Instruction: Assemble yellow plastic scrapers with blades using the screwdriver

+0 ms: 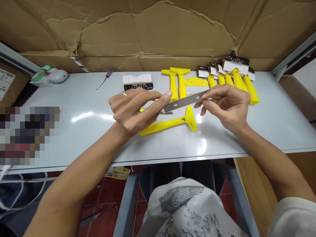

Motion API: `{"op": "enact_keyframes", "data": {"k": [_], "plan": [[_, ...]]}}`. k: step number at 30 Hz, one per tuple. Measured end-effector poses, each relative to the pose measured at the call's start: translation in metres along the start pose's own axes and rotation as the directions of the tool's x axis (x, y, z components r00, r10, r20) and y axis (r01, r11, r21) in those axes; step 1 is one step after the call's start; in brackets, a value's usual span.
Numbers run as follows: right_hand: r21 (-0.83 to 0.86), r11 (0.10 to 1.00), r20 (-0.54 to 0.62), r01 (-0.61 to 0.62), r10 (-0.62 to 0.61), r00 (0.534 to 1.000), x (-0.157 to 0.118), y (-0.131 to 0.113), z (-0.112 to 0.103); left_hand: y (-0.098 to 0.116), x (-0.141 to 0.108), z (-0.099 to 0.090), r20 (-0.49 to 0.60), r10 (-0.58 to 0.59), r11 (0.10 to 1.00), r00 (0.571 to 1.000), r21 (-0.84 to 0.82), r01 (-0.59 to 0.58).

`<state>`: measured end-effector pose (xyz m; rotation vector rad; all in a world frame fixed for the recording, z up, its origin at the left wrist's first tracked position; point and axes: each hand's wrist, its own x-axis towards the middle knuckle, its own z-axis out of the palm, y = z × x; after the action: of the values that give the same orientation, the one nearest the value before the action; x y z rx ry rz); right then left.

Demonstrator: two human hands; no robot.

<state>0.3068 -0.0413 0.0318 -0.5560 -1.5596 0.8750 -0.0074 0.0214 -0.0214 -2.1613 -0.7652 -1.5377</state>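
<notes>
Between my two hands a flat grey scraper blade point(185, 102) with small slots is held up above the table. My left hand point(138, 108) pinches its left end between finger and thumb. The other end sits between the thumb and fingers of my right hand point(225, 102). Below the blade lies a yellow scraper handle point(168, 124), its wide head to the right. Two more yellow scraper handles point(181, 82) lie side by side behind the blade, beside a flat yellow plate with holes point(197, 82). A screwdriver, mostly hidden, lies partly under my left hand.
Several yellow scrapers with black-and-white cards point(238, 80) lie at the back right. A folded card point(137, 81) and a small screwdriver point(105, 78) are at the back left, with a computer mouse point(58, 75) farther left. Cardboard point(158, 36) walls the table's rear.
</notes>
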Motion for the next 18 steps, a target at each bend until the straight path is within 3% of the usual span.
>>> {"op": "enact_keyframes", "data": {"k": [7,9,12,14,16,18], "plan": [[-0.072,0.991,-0.051,-0.117,0.114,0.992,0.0,-0.002,-0.002,0.0,-0.003,-0.003,0.171,-0.141,0.975,0.975,-0.145,0.166],[-0.069,0.984,-0.062,-0.162,0.158,0.986,0.001,-0.003,-0.003,0.001,-0.001,-0.002,0.198,-0.13,0.98,0.971,-0.124,0.157],[-0.004,0.985,-0.037,-0.175,0.174,0.984,0.002,-0.002,-0.004,0.009,0.009,-0.002,0.126,0.079,0.997,0.989,0.013,-0.081],[0.064,0.979,0.002,-0.196,0.196,0.981,0.002,0.001,-0.004,0.018,0.017,-0.002,0.037,0.253,0.961,0.967,0.102,-0.256],[0.131,0.96,0.054,-0.249,0.244,0.968,0.003,0.005,-0.001,0.028,0.024,-0.002,-0.01,0.316,0.944,0.949,0.11,-0.313],[0.2,0.937,0.091,-0.285,0.272,0.958,0.005,0.008,0.004,0.038,0.028,-0.002,0.005,0.292,0.955,0.956,0.052,-0.292]]}}
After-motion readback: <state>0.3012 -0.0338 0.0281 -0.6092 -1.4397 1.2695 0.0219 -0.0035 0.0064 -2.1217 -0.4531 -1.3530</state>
